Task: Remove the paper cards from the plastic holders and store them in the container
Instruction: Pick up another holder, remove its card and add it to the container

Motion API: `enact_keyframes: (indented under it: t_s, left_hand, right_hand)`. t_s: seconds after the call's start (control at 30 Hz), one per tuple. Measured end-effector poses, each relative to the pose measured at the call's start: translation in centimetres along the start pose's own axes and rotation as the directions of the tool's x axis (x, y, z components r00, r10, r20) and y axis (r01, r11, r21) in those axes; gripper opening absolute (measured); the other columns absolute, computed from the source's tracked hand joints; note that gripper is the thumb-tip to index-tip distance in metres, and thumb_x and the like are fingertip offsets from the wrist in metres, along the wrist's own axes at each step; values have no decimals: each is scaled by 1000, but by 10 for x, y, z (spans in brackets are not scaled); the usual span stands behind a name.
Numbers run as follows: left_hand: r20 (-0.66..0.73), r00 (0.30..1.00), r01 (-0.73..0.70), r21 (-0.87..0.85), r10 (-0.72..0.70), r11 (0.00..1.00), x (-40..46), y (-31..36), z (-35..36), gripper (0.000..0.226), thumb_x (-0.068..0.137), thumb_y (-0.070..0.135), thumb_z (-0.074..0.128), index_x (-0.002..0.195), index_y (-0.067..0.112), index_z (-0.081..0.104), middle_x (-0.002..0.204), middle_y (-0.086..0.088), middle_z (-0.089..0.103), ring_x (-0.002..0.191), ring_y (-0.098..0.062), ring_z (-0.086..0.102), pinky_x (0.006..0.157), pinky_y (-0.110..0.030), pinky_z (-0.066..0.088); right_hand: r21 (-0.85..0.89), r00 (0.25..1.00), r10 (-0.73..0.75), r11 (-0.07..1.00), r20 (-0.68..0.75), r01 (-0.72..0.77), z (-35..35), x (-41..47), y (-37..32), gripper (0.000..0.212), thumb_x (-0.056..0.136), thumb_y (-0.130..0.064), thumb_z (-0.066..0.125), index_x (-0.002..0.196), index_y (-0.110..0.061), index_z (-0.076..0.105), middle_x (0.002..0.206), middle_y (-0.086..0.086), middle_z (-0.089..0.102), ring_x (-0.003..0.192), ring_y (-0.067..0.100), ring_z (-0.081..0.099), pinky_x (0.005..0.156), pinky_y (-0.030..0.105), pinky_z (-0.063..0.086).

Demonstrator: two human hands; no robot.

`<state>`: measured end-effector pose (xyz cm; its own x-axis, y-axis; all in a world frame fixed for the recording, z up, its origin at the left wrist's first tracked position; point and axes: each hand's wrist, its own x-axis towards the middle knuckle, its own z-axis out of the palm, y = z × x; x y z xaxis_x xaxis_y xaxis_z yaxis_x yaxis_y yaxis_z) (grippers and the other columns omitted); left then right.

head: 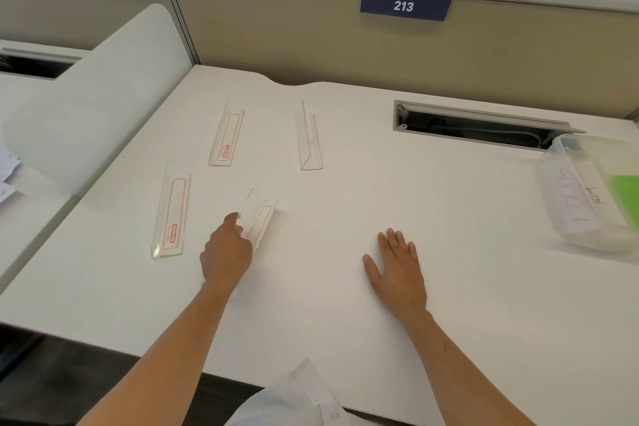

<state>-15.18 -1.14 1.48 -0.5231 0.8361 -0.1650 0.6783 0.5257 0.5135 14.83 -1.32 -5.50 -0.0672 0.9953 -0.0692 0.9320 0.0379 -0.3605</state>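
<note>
White shirt collar (304, 391) at bottom centre, nearest the lens; forearms reaching up-frame from it over the counter (449, 287).

Left of centre: holder with red-printed card (171, 214), lying flat, untouched. Above it, toward upper centre: second holder with card (226, 136), likewise flat and apart from the rest.

Centre left: left hand (226, 252), grip closed by fingertips and thumb on the near end of a third holder (257, 223), tilted up off the surface, red-bordered card visible inside. Risk judged here: clear plastic slick and springy, so a light pinch at one end liable to let the far end swing or the holder slip and skid across the smooth top; card, loose in its sleeve, liable to slide out unguided and fall flat, or to crease if pulled at an angle.

Upper centre: fourth holder (309, 143), showing only a plain white strip; whether a card sits inside, not discernible.

Centre right: right hand (397, 266), fingers spread and flat on the surface, holding nothing. Risk: extraction with one hand alone likely to fail, the sleeve needing steadying while the card is drawn.

Far right edge: clear container (584, 193), tipped, with handwritten label and something green inside, well apart from all holders. Risk: long carry across frame, thin card apt to flutter loose; tilted tub apt to shift when a card lands.
</note>
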Motion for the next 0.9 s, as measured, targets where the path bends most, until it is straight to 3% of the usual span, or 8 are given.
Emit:
enact_keyframes:
  t_s: [0.1, 0.2, 0.3, 0.43, 0.57, 0.67, 0.73, 0.9]
  left_hand:
    - [78, 995, 81, -357, -56, 930, 6, 7, -4, 42, 92, 4, 42, 130, 18, 52, 116, -2, 69, 97, -24, 65, 89, -41, 49]
    - [242, 963, 259, -711, -118, 654, 3, 23, -7, 26, 97, 5, 45, 120, 13, 55, 106, -10, 70, 85, -25, 69, 73, -38, 57]
    - [340, 934, 352, -825, -111, 441, -7, 38, -5, 24, 96, 1, 46, 116, 12, 54, 95, -10, 71, 76, -23, 70, 58, -28, 54]
    - [391, 912, 407, -900, -123, 157, -24, 53, 5, 21, 98, 5, 46, 115, 11, 56, 94, -9, 70, 73, -22, 69, 66, -33, 54]
    - [419, 907, 418, -908, -43, -23, -35, 63, 11, 32, 102, 37, 43, 111, 12, 60, 88, -9, 66, 73, -23, 66, 72, -36, 51]
    - [411, 911, 411, -909, 22, -70, -40, 70, 13, 51, 95, 60, 42, 110, 16, 61, 82, -7, 66, 75, -24, 65, 76, -38, 51]
    - [404, 913, 407, -910, 60, -73, -42, 73, 15, 59, 90, 67, 42, 114, 16, 59, 86, -10, 66, 80, -26, 63, 75, -39, 49]
    - [387, 916, 389, -921, 107, -5, -40, 76, 15, 51, 88, 59, 54, 119, 19, 62, 101, -5, 65, 90, -21, 62, 73, -34, 49]
  right_hand:
    - [236, 994, 110, 966, 15, -110, -5, 2, -13, 61, 98, -42, 46, 148, -10, 36, 160, 6, 25, 150, 15, 11, 122, 33, -3]
    - [532, 978, 205, 824, 40, -194, -17, -7, -41, 50, 95, -31, 60, 140, -13, 49, 152, 1, 40, 145, 14, 27, 121, 29, 12]
    - [683, 975, 197, 698, 104, -214, -27, -19, -70, 37, 90, -34, 66, 125, -20, 61, 133, -6, 59, 124, 8, 51, 110, 25, 36]
    - [824, 949, 93, 476, 302, -309, -41, -27, -95, 19, 89, -35, 69, 103, -23, 70, 103, -5, 72, 97, 9, 68, 93, 34, 55]
    - [867, 891, -61, 266, 451, -421, -53, -32, -104, 29, 93, -39, 62, 114, -19, 65, 106, 3, 70, 84, 16, 70, 87, 46, 58]
    - [866, 859, -157, 213, 487, -452, -50, -34, -102, 50, 88, -42, 67, 130, -17, 56, 119, 14, 65, 101, 30, 70, 92, 47, 55]
    - [877, 865, -161, 155, 476, -454, -47, -34, -100, 55, 84, -36, 72, 130, -12, 56, 116, 17, 66, 101, 33, 69, 92, 46, 55]
    - [907, 903, -82, 64, 421, -417, -50, -30, -90, 45, 81, -20, 77, 121, -5, 62, 104, 17, 70, 91, 30, 68, 85, 40, 56]
